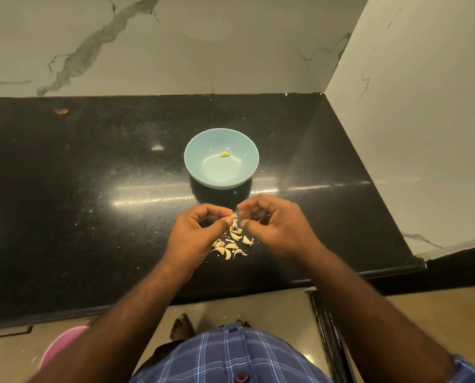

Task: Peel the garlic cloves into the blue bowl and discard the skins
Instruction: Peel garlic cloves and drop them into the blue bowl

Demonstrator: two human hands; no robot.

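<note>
Just above a pile of unpeeled cloves (232,246) on the black counter (92,189), the left hand (196,233) pinches a garlic clove (233,217); the right hand (275,225) curls beside it, its grip unclear. Beyond, the blue bowl (200,150) holds one peeled clove (225,154). A pink tub (62,346) sits on the floor.

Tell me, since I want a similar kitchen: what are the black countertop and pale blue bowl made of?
Black countertop: probably polished granite or similar stone; fine speckles, mirror-like light streaks. Pale blue bowl: likely glazed ceramic, judging by its smooth soft sheen, though melamine is possible.
</note>
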